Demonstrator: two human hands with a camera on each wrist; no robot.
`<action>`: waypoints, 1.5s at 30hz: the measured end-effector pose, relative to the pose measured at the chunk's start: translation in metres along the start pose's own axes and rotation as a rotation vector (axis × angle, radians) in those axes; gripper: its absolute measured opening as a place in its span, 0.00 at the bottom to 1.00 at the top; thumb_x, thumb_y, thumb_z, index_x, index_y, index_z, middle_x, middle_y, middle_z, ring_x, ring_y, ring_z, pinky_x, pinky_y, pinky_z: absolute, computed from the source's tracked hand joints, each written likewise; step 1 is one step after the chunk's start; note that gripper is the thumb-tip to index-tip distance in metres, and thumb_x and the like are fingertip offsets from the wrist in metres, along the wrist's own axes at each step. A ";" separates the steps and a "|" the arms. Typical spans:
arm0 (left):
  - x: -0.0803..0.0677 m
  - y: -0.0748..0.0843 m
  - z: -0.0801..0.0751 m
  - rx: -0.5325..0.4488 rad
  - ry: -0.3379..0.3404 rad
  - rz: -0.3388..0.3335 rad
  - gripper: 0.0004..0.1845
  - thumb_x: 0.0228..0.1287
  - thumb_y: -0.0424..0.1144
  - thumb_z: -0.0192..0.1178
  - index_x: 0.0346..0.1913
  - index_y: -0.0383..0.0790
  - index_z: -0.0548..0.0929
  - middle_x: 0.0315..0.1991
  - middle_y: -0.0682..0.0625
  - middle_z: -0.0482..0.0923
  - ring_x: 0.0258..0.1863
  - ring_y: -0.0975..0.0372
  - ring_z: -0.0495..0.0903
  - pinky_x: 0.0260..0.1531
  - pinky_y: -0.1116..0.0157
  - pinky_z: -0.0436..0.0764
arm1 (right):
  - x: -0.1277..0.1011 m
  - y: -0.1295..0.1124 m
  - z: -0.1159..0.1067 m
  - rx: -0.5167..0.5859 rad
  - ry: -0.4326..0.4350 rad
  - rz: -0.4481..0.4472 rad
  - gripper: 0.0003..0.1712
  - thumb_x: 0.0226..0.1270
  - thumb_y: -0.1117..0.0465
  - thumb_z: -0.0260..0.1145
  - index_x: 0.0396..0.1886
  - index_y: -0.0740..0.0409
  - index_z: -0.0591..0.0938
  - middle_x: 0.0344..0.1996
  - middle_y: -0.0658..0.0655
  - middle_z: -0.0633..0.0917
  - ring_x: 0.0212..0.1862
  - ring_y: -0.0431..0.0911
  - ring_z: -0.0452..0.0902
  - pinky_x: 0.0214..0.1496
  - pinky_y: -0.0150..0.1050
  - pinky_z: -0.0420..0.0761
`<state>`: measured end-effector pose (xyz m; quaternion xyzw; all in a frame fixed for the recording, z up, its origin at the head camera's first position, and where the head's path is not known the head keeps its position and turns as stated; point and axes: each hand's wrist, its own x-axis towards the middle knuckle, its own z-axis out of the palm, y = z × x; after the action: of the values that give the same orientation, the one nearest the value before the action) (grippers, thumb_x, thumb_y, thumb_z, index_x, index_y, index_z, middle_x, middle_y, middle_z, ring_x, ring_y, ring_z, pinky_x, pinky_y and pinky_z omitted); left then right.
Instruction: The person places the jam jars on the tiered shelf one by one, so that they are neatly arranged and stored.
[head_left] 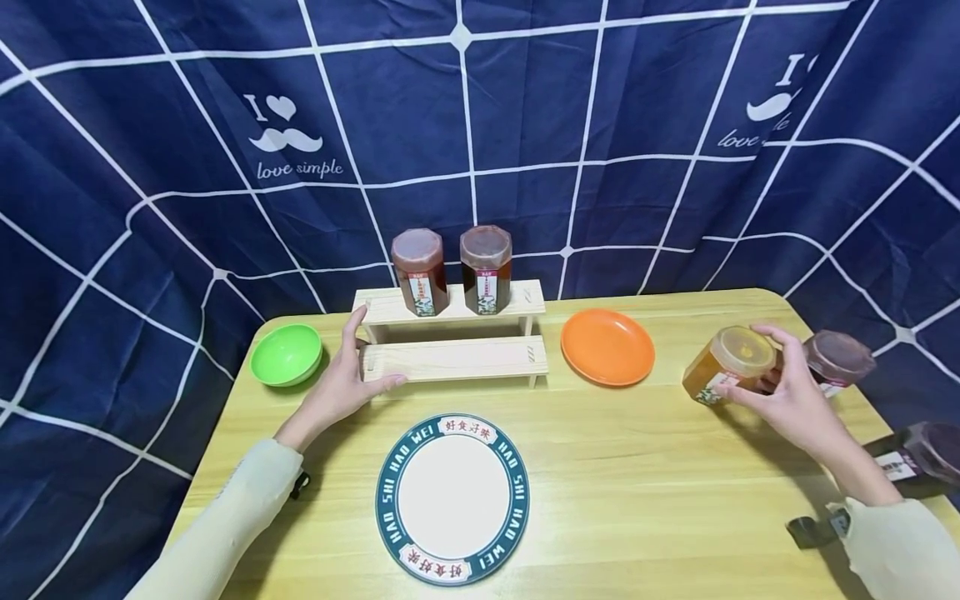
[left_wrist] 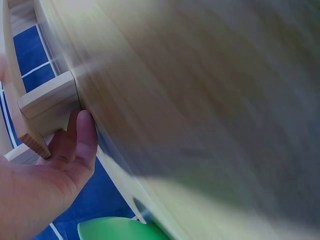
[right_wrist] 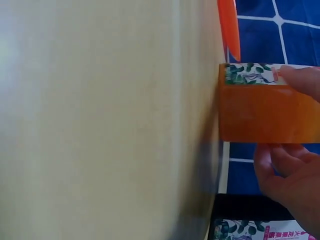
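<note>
My left hand (head_left: 341,379) holds the left end of a two-step wooden rack (head_left: 457,358), thumb along the front of the lower step. In the left wrist view, its fingers (left_wrist: 86,137) curl under the rack's wooden end (left_wrist: 50,102). At the right of the table, my right hand (head_left: 795,400) grips a hexagonal jar of amber contents (head_left: 727,362), thumb on its label and fingers behind. The right wrist view shows this amber jar (right_wrist: 270,112) upright, its base at the tabletop. Two dark red jars, one on the left (head_left: 420,275) and one beside it (head_left: 486,271), stand on the upper step.
Two more dark jars, one behind my right hand (head_left: 838,358) and one by the right forearm (head_left: 918,458), stand at the right edge. A green bowl (head_left: 285,356) is left of the rack, an orange plate (head_left: 607,347) right of it. A blue-rimmed white plate (head_left: 452,500) lies in front.
</note>
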<state>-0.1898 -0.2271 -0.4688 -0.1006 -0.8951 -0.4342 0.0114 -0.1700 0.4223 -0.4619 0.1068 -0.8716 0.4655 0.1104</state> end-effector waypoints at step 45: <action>-0.001 0.005 -0.003 0.029 0.024 -0.011 0.73 0.57 0.48 0.87 0.90 0.59 0.38 0.62 0.26 0.77 0.59 0.38 0.80 0.58 0.40 0.76 | -0.001 -0.107 0.052 -0.029 0.064 -0.115 0.67 0.41 0.81 0.88 0.82 0.58 0.67 0.54 0.42 0.83 0.46 0.34 0.82 0.51 0.21 0.76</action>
<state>-0.1881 -0.2261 -0.4633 -0.0901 -0.9017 -0.4224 0.0211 -0.1429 0.3207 -0.4056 0.1403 -0.8666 0.4490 0.1664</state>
